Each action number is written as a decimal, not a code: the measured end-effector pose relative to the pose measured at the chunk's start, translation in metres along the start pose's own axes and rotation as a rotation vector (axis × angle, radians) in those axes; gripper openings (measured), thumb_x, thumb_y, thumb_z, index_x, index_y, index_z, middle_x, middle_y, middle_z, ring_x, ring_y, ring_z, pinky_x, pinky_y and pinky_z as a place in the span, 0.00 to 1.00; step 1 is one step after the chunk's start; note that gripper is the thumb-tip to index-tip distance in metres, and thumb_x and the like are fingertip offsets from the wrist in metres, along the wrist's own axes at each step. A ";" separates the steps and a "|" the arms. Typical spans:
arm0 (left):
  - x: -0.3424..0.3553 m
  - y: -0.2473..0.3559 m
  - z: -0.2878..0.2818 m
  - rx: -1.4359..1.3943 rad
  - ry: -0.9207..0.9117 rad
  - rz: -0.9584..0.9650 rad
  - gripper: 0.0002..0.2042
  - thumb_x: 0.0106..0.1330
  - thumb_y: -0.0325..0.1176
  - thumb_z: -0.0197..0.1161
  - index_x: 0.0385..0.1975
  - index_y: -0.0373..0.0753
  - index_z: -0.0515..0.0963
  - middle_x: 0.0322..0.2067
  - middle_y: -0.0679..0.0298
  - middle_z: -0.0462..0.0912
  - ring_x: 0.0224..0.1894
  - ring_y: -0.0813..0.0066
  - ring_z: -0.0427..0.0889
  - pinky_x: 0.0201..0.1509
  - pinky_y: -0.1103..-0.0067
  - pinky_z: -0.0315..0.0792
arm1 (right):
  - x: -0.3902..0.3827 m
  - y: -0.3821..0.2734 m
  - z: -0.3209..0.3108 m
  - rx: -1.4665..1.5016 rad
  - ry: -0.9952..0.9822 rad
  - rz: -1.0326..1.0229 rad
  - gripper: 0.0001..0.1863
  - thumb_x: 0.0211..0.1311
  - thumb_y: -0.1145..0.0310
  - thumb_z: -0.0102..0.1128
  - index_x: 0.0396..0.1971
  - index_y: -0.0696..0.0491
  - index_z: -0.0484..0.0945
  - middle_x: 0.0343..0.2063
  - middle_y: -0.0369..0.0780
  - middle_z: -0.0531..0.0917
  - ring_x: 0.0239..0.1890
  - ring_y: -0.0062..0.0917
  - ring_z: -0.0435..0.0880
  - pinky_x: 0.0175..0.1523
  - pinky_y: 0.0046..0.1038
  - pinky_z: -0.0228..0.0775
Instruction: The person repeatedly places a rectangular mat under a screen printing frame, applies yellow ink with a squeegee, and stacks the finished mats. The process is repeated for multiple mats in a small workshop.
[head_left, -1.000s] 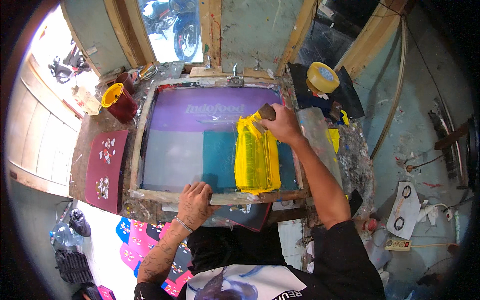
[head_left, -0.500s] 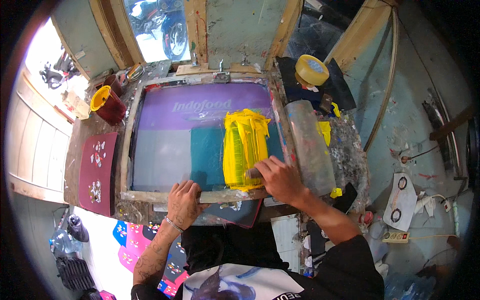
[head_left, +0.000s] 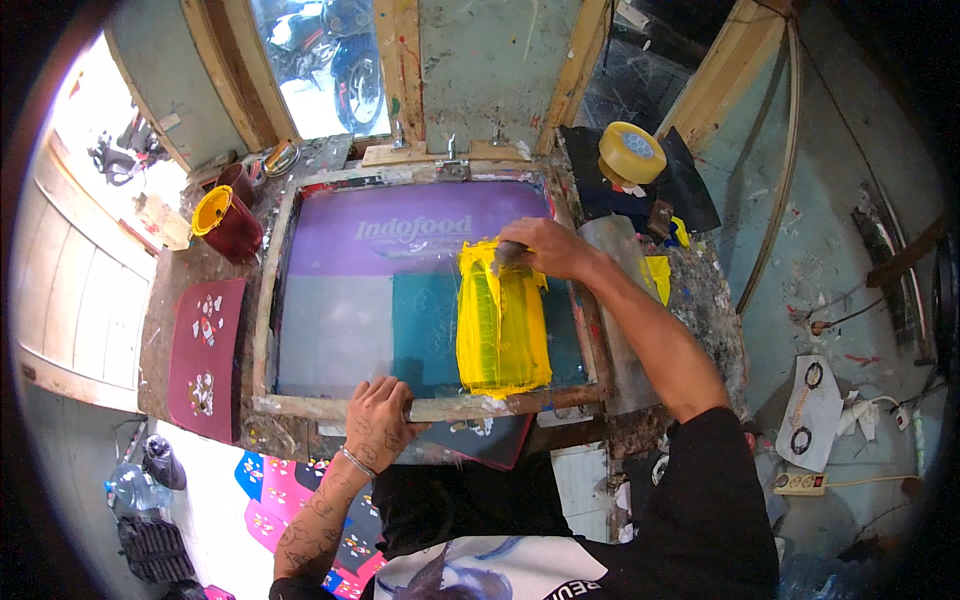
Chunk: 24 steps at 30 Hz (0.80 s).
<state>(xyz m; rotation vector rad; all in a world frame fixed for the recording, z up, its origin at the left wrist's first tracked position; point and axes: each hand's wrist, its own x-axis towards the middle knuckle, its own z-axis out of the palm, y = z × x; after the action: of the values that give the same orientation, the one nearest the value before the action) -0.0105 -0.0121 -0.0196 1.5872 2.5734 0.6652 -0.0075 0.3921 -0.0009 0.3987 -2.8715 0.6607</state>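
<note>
My right hand [head_left: 548, 245] grips a small dark squeegee [head_left: 508, 258] at the back end of a thick yellow ink patch [head_left: 500, 340], smeared over the right part of a screen-printing mesh [head_left: 335, 325]. The mesh has purple, pale and teal areas and sits in a wooden frame [head_left: 268, 330]. My left hand [head_left: 378, 425] is closed on the frame's front bar, left of the ink. A dark sheet [head_left: 490, 445] with a red edge sticks out beneath the frame's front.
A maroon printed sheet [head_left: 205, 370] lies left of the frame, with a red ink bucket [head_left: 232, 230] behind it. A tape roll [head_left: 632, 150] and a clear plastic roll [head_left: 630, 360] are on the right. Printed pieces [head_left: 265, 510] are below left; a power strip [head_left: 798, 484] is lower right.
My right hand went from the back of the ink down to its front edge, then returned to the back with the squeegee. The ink looks more streaked. My left hand stayed on the frame.
</note>
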 end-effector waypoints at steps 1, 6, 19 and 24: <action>0.000 0.001 0.000 -0.003 -0.011 -0.008 0.24 0.40 0.43 0.81 0.32 0.42 0.74 0.30 0.65 0.76 0.38 0.64 0.77 0.44 0.70 0.67 | 0.008 0.003 -0.001 0.023 -0.010 -0.028 0.09 0.57 0.73 0.64 0.38 0.56 0.79 0.36 0.48 0.84 0.44 0.47 0.83 0.47 0.41 0.74; -0.003 -0.004 0.005 -0.016 0.049 -0.001 0.24 0.38 0.46 0.82 0.28 0.42 0.74 0.26 0.64 0.75 0.32 0.61 0.76 0.39 0.69 0.66 | 0.011 -0.022 -0.028 0.182 0.010 0.137 0.14 0.54 0.70 0.70 0.40 0.56 0.80 0.36 0.48 0.86 0.42 0.44 0.86 0.46 0.38 0.76; -0.005 -0.006 0.011 -0.001 0.031 0.002 0.24 0.42 0.47 0.80 0.31 0.42 0.74 0.28 0.63 0.75 0.34 0.60 0.76 0.42 0.68 0.66 | 0.007 -0.015 0.020 -0.135 0.158 0.518 0.16 0.55 0.66 0.67 0.44 0.54 0.80 0.39 0.53 0.86 0.45 0.53 0.84 0.51 0.47 0.77; -0.006 -0.009 0.018 0.002 0.015 0.013 0.25 0.42 0.48 0.80 0.31 0.42 0.74 0.29 0.63 0.75 0.35 0.59 0.77 0.42 0.68 0.67 | 0.010 -0.017 0.016 -0.081 0.059 0.430 0.17 0.56 0.68 0.66 0.46 0.57 0.79 0.42 0.52 0.85 0.48 0.51 0.83 0.53 0.45 0.74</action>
<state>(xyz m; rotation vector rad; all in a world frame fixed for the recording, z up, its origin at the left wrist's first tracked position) -0.0105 -0.0151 -0.0402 1.6070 2.5779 0.6784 -0.0134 0.3674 -0.0063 -0.2547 -2.9338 0.5996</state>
